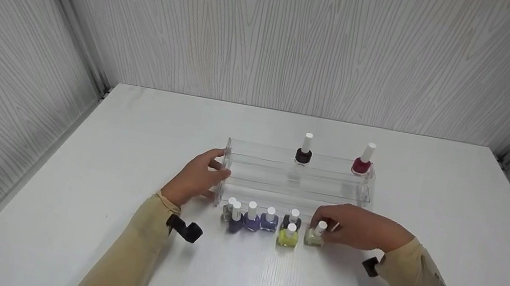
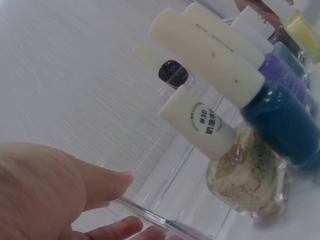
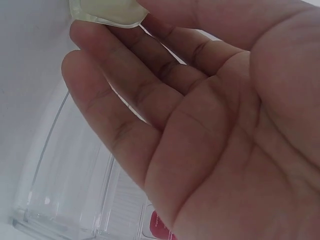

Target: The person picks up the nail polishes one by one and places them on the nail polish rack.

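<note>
A clear stepped display rack [image 1: 292,180] stands on the table. My left hand [image 1: 198,175] grips its left end panel, thumb on the inner side and fingers outside. At the rack's front right corner, my right hand [image 1: 350,225] pinches a pale green nail polish bottle [image 1: 314,236] with a white cap; the bottle's base [image 3: 107,11] shows at the fingertips in the right wrist view. Left of it, several nail polish bottles stand before the rack: a yellow one [image 1: 287,238], purple ones, a dark blue one [image 2: 282,125] and a speckled cream one [image 2: 247,175].
On the rack's top step stand a dark nail polish bottle [image 1: 303,156] near the middle and a red one [image 1: 361,166] at the right end. Behind the white table [image 1: 176,117] rises a wood-grain panel [image 1: 303,42], with more panels at both sides.
</note>
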Demonstrator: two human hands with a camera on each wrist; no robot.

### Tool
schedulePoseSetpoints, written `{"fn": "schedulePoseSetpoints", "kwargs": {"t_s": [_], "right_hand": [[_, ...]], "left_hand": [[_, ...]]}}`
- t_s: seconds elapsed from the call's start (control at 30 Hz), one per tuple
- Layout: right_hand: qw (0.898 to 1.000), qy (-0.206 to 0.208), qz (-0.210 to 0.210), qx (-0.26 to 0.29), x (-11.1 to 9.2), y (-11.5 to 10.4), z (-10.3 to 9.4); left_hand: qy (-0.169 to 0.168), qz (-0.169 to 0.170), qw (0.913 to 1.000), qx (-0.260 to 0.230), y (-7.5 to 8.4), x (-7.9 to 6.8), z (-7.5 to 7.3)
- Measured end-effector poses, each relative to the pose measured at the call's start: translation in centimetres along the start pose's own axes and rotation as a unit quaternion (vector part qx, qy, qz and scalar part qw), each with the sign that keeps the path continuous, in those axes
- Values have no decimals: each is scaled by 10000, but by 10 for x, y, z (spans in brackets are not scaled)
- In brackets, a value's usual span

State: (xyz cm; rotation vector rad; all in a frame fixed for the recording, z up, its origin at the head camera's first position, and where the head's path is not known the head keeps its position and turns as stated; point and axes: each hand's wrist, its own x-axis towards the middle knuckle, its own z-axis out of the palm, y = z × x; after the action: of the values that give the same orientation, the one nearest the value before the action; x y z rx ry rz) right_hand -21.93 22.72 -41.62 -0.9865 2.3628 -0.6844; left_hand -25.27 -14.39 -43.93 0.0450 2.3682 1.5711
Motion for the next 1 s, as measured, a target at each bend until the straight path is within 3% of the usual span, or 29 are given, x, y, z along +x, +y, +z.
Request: {"fn": "schedulePoseSetpoints", "kwargs": {"t_s": [0.37, 1.0], "right_hand": [[9997, -2, 152, 203, 1, 2, 3], [9995, 86, 283, -140, 3, 3, 8]], "left_hand": [[52, 21, 10000, 50, -2, 2, 2], [66, 29, 10000, 38, -1, -2, 2]]}}
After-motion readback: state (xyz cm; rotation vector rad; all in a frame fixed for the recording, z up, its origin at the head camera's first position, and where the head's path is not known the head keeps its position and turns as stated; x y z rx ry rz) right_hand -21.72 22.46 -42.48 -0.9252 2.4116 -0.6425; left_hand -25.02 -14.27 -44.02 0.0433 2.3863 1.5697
